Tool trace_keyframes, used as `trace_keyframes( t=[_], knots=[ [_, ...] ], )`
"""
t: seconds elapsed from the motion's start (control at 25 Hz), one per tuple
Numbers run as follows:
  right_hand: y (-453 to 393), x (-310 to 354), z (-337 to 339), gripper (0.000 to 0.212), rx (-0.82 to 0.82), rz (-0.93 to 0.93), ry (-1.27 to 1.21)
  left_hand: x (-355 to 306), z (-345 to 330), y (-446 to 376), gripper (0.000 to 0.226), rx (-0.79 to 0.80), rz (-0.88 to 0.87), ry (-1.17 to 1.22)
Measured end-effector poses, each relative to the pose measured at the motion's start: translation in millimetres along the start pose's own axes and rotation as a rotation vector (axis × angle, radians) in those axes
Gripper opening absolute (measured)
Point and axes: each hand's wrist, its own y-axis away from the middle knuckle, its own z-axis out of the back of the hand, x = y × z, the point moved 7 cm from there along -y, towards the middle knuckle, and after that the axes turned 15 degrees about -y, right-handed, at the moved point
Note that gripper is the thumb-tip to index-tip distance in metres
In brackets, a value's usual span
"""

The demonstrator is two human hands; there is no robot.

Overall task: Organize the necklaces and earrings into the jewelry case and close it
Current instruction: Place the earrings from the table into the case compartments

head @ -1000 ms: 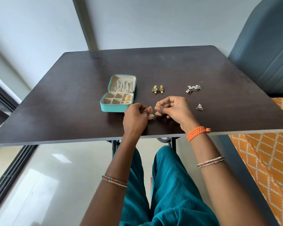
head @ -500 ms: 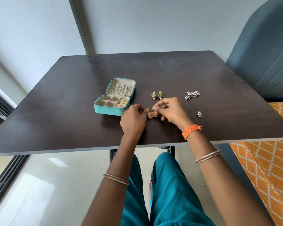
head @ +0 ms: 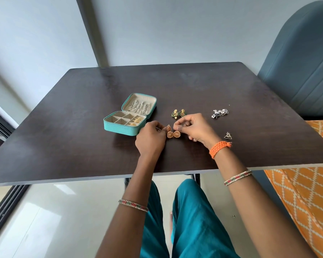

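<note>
A teal jewelry case [head: 119,128] lies open on the dark table [head: 67,131], with chains hanging in its lid [head: 140,104] and gold pieces in its right compartments. Just right of the case, my left hand [head: 151,139] pinches one gold dome earring [head: 169,134] by its top. My right hand [head: 193,128] pinches the matching gold dome earring [head: 176,134]. The two domes hang side by side, touching. Loose on the table lie a green-gold earring pair [head: 179,113], a silver earring cluster [head: 220,113] and a small triangular earring [head: 227,135].
A blue-grey padded chair back [head: 302,67] stands at the right of the table. An orange patterned cushion [head: 306,198] lies below it. My knees in teal trousers [head: 190,220] sit under the table's near edge. A dark sliding-door frame [head: 2,211] runs along the left.
Both hands turned the gold earrings so the round domes hang together between them. The view shifted slightly; the case and loose earrings stayed put.
</note>
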Motion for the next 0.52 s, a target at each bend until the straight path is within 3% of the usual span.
trace_keyframes(
  t=[0.36,0.52],
  knots=[
    [9.3,4.4,4.3,0.016,0.008,-0.033,-0.097,4.6,-2.8,-3.0,0.024,0.066,0.024,0.132],
    [22.4,13.7,16.6,0.010,-0.136,0.015,-0.243,3.2,5.8,6.4,0.026,-0.077,-0.011,0.336]
  ],
)
